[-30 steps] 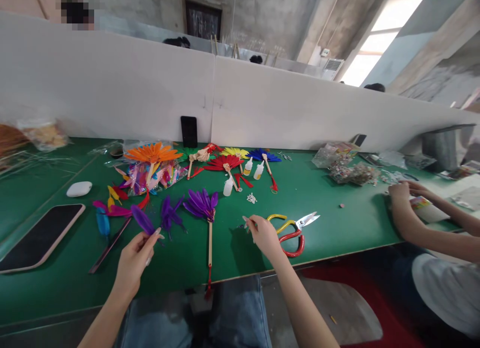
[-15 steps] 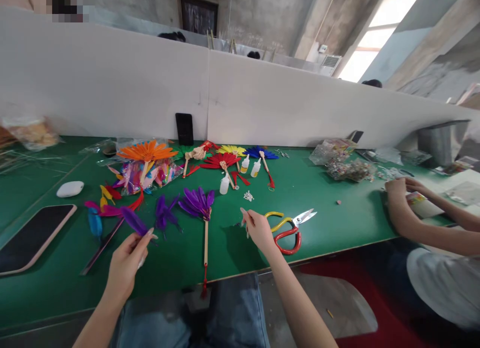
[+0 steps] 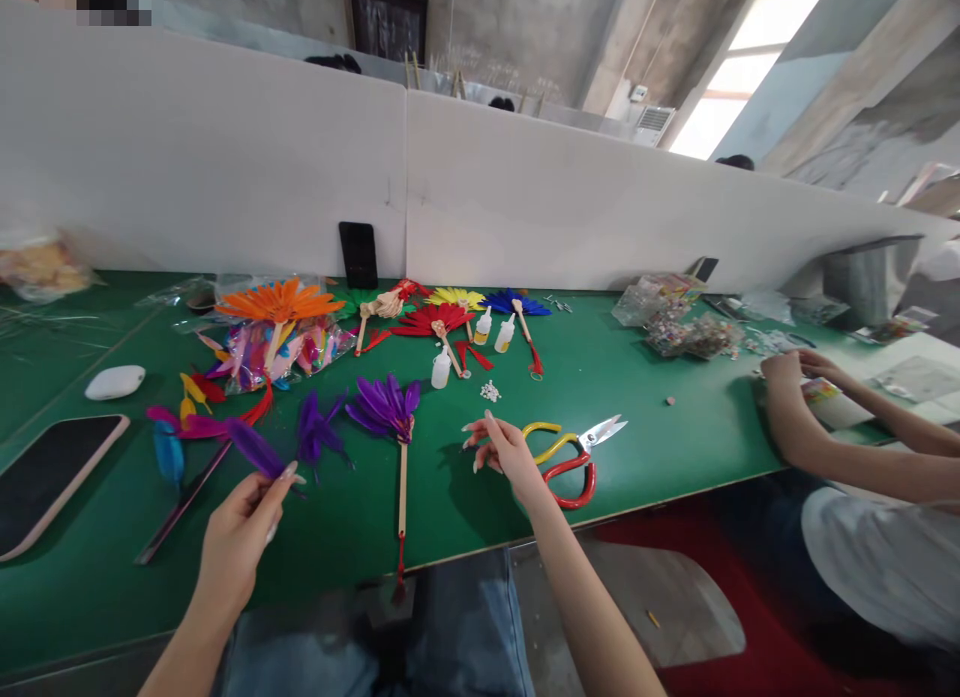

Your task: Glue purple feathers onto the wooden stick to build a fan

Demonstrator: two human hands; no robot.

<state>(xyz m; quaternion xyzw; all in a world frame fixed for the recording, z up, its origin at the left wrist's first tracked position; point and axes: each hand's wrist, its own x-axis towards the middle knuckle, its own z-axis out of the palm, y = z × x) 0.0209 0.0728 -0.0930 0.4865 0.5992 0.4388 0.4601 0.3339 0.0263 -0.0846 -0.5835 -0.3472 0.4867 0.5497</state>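
Note:
Between thumb and fingertips, my left hand (image 3: 244, 522) pinches a purple feather (image 3: 255, 449) above the green table. My right hand (image 3: 506, 454) hovers with its fingers apart and holds nothing, just left of the scissors (image 3: 574, 462) with yellow and red handles. A purple feather fan (image 3: 386, 409) with a wooden handle and red tassel lies between my hands. Loose purple feathers (image 3: 321, 432) rest to its left. A small pile of white beads (image 3: 490, 390) sits beyond my right hand, beside a small glue bottle (image 3: 441, 367).
Finished fans lie at the back: orange (image 3: 281, 302), red (image 3: 439, 322) and blue (image 3: 517, 304). Two more glue bottles (image 3: 504, 334) stand near them. A large phone (image 3: 56, 487) and a white case (image 3: 115, 382) are at left. A co-worker's arms (image 3: 840, 437) reach in at right.
The fingers of my right hand have spread apart. My left hand still holds the purple feather. The whole view has shifted slightly.

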